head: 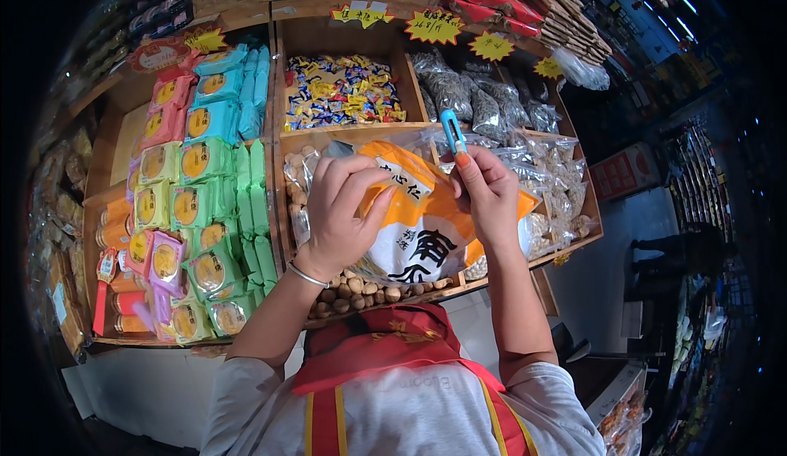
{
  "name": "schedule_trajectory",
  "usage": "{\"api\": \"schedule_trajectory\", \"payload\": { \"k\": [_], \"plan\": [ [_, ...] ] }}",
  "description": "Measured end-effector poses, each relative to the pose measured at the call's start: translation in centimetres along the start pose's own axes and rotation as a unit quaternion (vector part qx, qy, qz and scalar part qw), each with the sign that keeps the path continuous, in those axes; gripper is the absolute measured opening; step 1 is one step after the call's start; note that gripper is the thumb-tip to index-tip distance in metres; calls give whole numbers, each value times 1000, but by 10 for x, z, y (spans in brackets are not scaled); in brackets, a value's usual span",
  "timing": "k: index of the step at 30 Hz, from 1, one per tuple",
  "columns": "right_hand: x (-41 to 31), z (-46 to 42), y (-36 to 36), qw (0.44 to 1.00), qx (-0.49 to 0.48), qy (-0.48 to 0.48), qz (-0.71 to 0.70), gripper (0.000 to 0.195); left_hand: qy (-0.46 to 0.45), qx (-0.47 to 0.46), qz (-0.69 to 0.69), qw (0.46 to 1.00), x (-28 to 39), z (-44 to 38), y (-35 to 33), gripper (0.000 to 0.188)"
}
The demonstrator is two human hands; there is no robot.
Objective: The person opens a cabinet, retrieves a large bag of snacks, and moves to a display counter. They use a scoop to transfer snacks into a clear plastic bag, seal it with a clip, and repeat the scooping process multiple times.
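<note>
A large orange and white printed plastic bag [418, 228] lies over the wooden bins before me. My left hand [347, 213] is at the bag's upper left, fingers curled with the thumb apart; whether it pinches the bag's edge I cannot tell. In my right hand [482, 188], above the bag's right part, is a small light-blue utility knife [452, 130], its slotted body pointing up and away from me. Walnuts [363, 290] show below the bag, along the near edge of the bin.
Stacked wrapped pastries [209, 210] fill bins on the left. Wrapped candies [344, 90] lie in the bin behind the bag. Clear bags of dried goods [547, 179] are at the right. A wooden divider [275, 87] separates the sections. A person [682, 250] stands far right.
</note>
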State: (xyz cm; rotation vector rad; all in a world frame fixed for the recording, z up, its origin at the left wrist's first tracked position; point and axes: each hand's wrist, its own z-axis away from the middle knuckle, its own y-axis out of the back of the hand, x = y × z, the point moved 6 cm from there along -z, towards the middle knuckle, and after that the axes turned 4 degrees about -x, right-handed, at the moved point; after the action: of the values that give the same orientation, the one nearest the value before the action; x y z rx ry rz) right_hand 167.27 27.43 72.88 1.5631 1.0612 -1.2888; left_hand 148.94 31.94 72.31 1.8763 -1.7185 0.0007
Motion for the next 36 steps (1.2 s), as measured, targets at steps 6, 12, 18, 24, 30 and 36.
{"api": "schedule_trajectory", "payload": {
  "k": [6,12,18,24,30,36],
  "plan": [
    [-3,3,0,1000,-25,-2,10,24,113,-25,-45,992,-7,-5,-6,33],
    [-33,17,-15,961,20,101,257,16,174,-41,-22,984,-26,-5,-9,21],
    [-48,29,-38,826,-42,195,527,24,174,23,50,983,-31,-2,-8,14],
    [-51,23,-48,743,-54,218,630,25,222,39,114,968,-35,4,-11,13],
    [-49,18,-51,716,-72,224,657,28,239,36,156,958,-40,7,-13,14],
    [-45,18,-50,714,-77,224,659,29,241,44,177,953,-41,9,-15,13]
  ]
}}
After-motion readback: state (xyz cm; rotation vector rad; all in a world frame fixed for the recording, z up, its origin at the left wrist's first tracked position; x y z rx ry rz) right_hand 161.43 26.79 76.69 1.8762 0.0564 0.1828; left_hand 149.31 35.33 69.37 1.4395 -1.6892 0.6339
